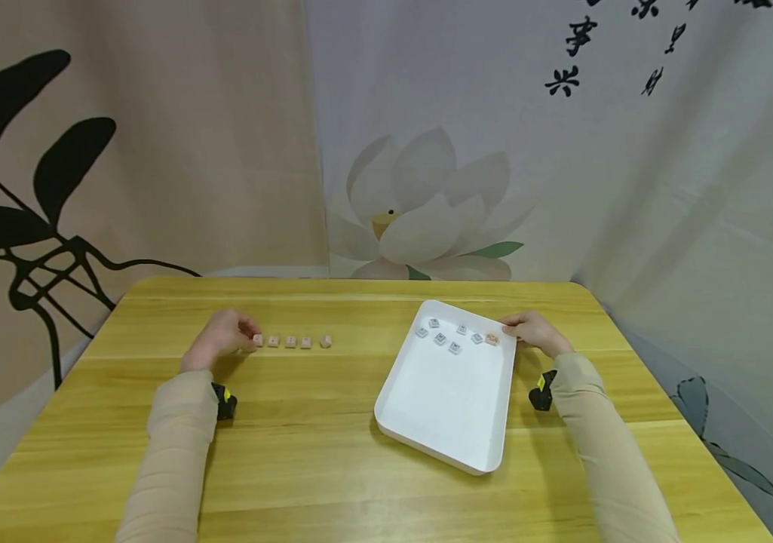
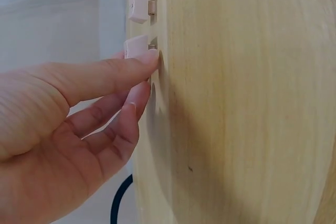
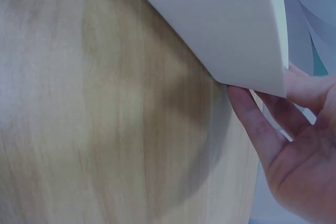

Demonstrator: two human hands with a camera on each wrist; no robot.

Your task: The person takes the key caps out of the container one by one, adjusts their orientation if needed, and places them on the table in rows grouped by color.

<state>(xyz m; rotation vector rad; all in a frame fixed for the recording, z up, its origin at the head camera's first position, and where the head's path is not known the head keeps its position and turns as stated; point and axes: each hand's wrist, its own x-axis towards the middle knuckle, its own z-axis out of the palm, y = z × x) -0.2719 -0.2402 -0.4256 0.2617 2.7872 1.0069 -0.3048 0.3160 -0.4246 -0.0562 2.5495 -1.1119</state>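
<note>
My left hand [image 1: 226, 333] is at the left end of a row of small pale pink keycaps on the table. Its thumb and fingers pinch the end keycap [image 2: 136, 46], partly hidden by the thumb in the left wrist view. Beside it in the row stands another keycap [image 2: 139, 7] with a short stem below. My right hand [image 1: 534, 332] grips the far right corner of a white tray [image 1: 447, 407], thumb at the rim and fingers [image 3: 257, 124] underneath. Toward the tray's far end lie several greyish-white keycaps [image 1: 455, 348] and an orange one [image 1: 491, 339].
The wooden table [image 1: 291, 452] reaches back to a curtain [image 1: 223, 151] with plant and lotus prints. A more rounded keycap [image 1: 326, 342] sits at the row's right end, slightly apart. Bare wood lies between the row and the tray.
</note>
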